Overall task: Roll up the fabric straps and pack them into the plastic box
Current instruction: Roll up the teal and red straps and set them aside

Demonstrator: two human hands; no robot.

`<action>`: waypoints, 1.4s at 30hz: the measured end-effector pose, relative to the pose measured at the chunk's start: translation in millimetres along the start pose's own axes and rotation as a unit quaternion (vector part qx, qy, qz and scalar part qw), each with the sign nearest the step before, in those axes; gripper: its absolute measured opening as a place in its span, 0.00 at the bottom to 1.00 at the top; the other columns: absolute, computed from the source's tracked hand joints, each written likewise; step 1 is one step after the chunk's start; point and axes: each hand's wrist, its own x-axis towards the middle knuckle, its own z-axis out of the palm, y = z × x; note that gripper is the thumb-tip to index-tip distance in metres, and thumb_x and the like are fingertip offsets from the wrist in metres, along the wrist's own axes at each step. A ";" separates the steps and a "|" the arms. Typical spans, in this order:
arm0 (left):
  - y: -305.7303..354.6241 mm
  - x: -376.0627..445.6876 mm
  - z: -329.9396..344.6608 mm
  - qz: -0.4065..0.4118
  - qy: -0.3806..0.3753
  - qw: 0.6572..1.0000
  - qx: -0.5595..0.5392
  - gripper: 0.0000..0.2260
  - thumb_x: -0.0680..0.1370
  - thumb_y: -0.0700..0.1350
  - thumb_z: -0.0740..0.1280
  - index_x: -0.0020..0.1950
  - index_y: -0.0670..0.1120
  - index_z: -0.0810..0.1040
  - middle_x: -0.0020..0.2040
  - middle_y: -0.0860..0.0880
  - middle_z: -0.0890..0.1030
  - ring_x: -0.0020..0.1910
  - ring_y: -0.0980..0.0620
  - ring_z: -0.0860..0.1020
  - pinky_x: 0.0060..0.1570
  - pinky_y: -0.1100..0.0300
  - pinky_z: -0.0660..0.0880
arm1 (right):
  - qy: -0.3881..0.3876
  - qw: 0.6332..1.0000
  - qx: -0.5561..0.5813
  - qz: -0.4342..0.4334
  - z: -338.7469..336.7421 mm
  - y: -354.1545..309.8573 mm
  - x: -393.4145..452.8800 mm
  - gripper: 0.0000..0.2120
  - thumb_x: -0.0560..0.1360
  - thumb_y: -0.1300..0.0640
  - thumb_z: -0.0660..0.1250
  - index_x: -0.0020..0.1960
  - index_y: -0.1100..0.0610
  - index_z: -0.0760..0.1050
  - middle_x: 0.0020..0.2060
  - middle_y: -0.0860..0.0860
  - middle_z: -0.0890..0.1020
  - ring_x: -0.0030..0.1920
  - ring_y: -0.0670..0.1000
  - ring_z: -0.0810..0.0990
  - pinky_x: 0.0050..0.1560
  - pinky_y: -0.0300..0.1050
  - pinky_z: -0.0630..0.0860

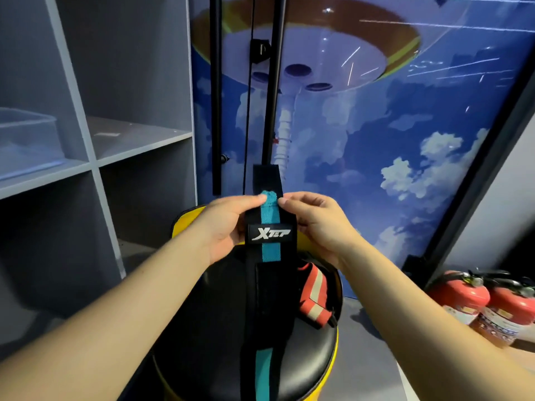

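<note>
Hands met at the frame's centre: the left hand (pixel 228 224) and right hand (pixel 315 224) each pinched an edge of a black fabric strap with a teal stripe and white logo patch (pixel 269 235), held upright above a round black-cushioned yellow stool (pixel 307 363). A red-and-white striped strap (pixel 314 296) lay on the stool, right of centre. A clear plastic box (pixel 27 140) sat on the grey shelf (pixel 139 140) at upper left.

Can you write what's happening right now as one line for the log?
step: rolling not started | left hand + right hand: pinch black-teal strap top | red-white strap: on stool | plastic box: on shelf
</note>
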 end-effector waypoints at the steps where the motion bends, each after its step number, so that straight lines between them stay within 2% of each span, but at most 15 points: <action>1: -15.2 8.2 -5.2 -0.007 0.013 1.000 0.013 0.16 0.76 0.44 0.72 0.62 0.40 0.81 0.55 0.41 0.85 0.53 0.45 0.84 0.54 0.48 0.80 | 0.006 1.000 -0.014 0.012 -2.6 16.8 6.1 0.09 0.76 0.63 0.72 0.54 0.66 0.80 0.45 0.60 0.84 0.44 0.57 0.82 0.49 0.51 0.81; 4: -61.9 29.7 -18.5 -0.037 0.049 0.998 0.029 0.13 0.77 0.42 0.72 0.61 0.41 0.80 0.51 0.44 0.86 0.49 0.48 0.83 0.45 0.55 0.78 | 0.029 0.997 -0.066 0.042 -13.9 71.5 25.1 0.06 0.75 0.65 0.73 0.52 0.63 0.81 0.41 0.54 0.84 0.37 0.49 0.82 0.38 0.38 0.77; 6: -88.1 41.1 -25.1 -0.057 0.053 0.996 0.036 0.07 0.78 0.40 0.71 0.56 0.43 0.82 0.48 0.47 0.87 0.47 0.50 0.84 0.47 0.55 0.79 | 0.042 0.994 -0.073 0.064 -22.1 101.8 35.5 0.07 0.74 0.64 0.74 0.52 0.64 0.81 0.41 0.54 0.84 0.39 0.49 0.82 0.42 0.41 0.78; 9: -117.6 58.8 -33.1 -0.078 0.058 0.994 0.054 0.10 0.77 0.40 0.71 0.59 0.44 0.83 0.51 0.47 0.87 0.53 0.47 0.84 0.59 0.49 0.78 | 0.058 0.992 -0.073 0.085 -31.9 130.0 48.4 0.11 0.75 0.64 0.74 0.55 0.66 0.81 0.46 0.60 0.85 0.45 0.54 0.82 0.52 0.50 0.79; 10: -124.1 63.8 -34.2 -0.079 0.060 0.993 0.062 0.10 0.78 0.40 0.71 0.59 0.45 0.83 0.50 0.47 0.87 0.53 0.46 0.84 0.60 0.48 0.78 | 0.062 0.992 -0.066 0.093 -34.9 135.7 52.0 0.11 0.75 0.64 0.74 0.55 0.67 0.81 0.48 0.62 0.85 0.46 0.55 0.82 0.53 0.51 0.80; 12: -134.3 73.9 -35.1 -0.077 0.071 0.992 0.071 0.09 0.78 0.40 0.71 0.58 0.45 0.83 0.49 0.47 0.87 0.51 0.46 0.85 0.57 0.49 0.80 | 0.063 0.991 -0.058 0.106 -41.5 143.6 59.5 0.11 0.75 0.63 0.74 0.55 0.66 0.81 0.49 0.62 0.85 0.45 0.54 0.84 0.50 0.51 0.82; 14: -142.4 83.1 -35.0 -0.074 0.083 0.991 0.075 0.09 0.78 0.41 0.72 0.57 0.46 0.84 0.48 0.47 0.87 0.50 0.47 0.85 0.53 0.51 0.80 | 0.057 0.989 -0.083 0.109 -50.8 147.9 66.3 0.09 0.75 0.61 0.74 0.54 0.63 0.83 0.46 0.58 0.86 0.42 0.51 0.84 0.44 0.44 0.81; 18: -157.7 100.1 -35.3 -0.079 0.099 0.990 0.064 0.08 0.77 0.41 0.72 0.56 0.47 0.84 0.47 0.48 0.87 0.46 0.50 0.86 0.43 0.56 0.80 | 0.073 0.984 -0.119 0.108 -81.1 157.0 78.0 0.04 0.78 0.60 0.71 0.51 0.60 0.83 0.39 0.52 0.84 0.38 0.49 0.80 0.43 0.40 0.77; 22: -171.3 113.0 -34.1 -0.092 0.104 0.989 0.045 0.08 0.77 0.41 0.72 0.56 0.47 0.84 0.47 0.47 0.87 0.46 0.49 0.86 0.44 0.55 0.80 | 0.121 0.963 -0.213 0.108 -131.9 172.3 81.2 0.05 0.79 0.61 0.69 0.48 0.60 0.83 0.38 0.53 0.85 0.35 0.49 0.79 0.39 0.38 0.75; 26: -185.9 122.6 -33.8 -0.098 0.115 0.988 0.020 0.07 0.77 0.42 0.72 0.55 0.48 0.84 0.47 0.47 0.87 0.46 0.49 0.86 0.46 0.54 0.81 | 0.165 0.936 -0.263 0.166 -185.1 203.7 71.0 0.04 0.75 0.64 0.72 0.42 0.58 0.83 0.35 0.54 0.84 0.34 0.51 0.78 0.40 0.44 0.75; 30: -197.9 128.5 -31.0 -0.106 0.105 0.989 0.020 0.06 0.77 0.42 0.72 0.54 0.49 0.84 0.47 0.47 0.87 0.46 0.49 0.86 0.46 0.53 0.81 | 0.166 0.907 -0.322 0.212 -208.4 238.8 66.0 0.07 0.72 0.64 0.74 0.38 0.55 0.83 0.31 0.52 0.83 0.34 0.51 0.78 0.40 0.48 0.76; 32: -200.5 131.8 -29.5 -0.108 0.100 0.989 0.022 0.06 0.77 0.42 0.72 0.53 0.49 0.84 0.47 0.47 0.87 0.45 0.50 0.86 0.45 0.54 0.81 | 0.162 0.893 -0.367 0.205 -207.1 252.0 69.7 0.05 0.73 0.60 0.75 0.39 0.52 0.83 0.33 0.48 0.84 0.35 0.49 0.80 0.45 0.50 0.80; 34: -202.0 134.9 -28.9 -0.109 0.099 0.989 0.019 0.06 0.77 0.42 0.72 0.54 0.48 0.84 0.46 0.47 0.87 0.45 0.49 0.87 0.44 0.54 0.81 | 0.157 0.883 -0.396 0.197 -200.7 258.7 74.4 0.01 0.74 0.56 0.75 0.45 0.51 0.83 0.39 0.47 0.85 0.40 0.51 0.83 0.47 0.49 0.80; 37: -204.8 139.0 -29.9 -0.111 0.098 0.989 0.013 0.06 0.77 0.41 0.72 0.54 0.48 0.84 0.46 0.47 0.87 0.44 0.50 0.87 0.41 0.56 0.81 | 0.153 0.865 -0.444 0.176 -190.9 265.0 86.8 0.09 0.75 0.54 0.73 0.54 0.55 0.83 0.48 0.50 0.85 0.46 0.52 0.83 0.49 0.45 0.77; 42: -207.3 144.8 -43.5 -0.113 0.119 0.986 0.004 0.08 0.77 0.41 0.72 0.56 0.46 0.84 0.46 0.46 0.87 0.44 0.49 0.87 0.40 0.57 0.81 | 0.131 0.849 -0.503 0.092 -167.6 264.6 115.2 0.11 0.75 0.55 0.72 0.57 0.55 0.83 0.53 0.50 0.86 0.54 0.52 0.82 0.55 0.44 0.76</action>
